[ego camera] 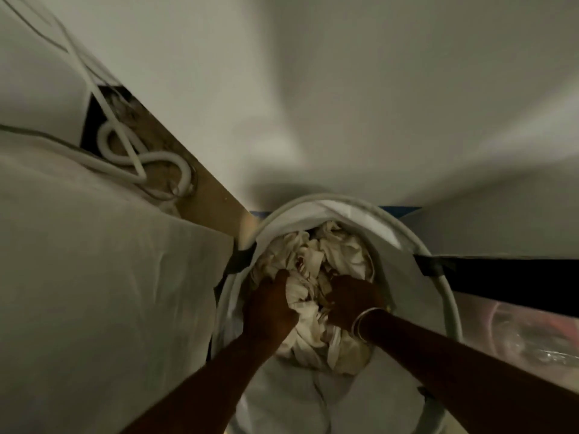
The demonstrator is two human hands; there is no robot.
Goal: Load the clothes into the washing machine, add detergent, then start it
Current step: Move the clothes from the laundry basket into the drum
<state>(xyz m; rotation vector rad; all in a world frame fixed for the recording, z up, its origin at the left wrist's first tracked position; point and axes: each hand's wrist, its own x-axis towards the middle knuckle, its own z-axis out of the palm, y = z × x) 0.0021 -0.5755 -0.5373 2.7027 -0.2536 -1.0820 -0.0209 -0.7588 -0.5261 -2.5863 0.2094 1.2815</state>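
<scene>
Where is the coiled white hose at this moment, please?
In the head view the hose lies at upper left, in the gap between the cloth-covered surface and the wall, up and left of the basket.

Clothes are lying bunched inside a round laundry basket standing against the wall. Both hands, left hand and right hand, are sitting in the pile. Coiled hoses are lying on the floor to the left, behind a draped sheet.
</scene>
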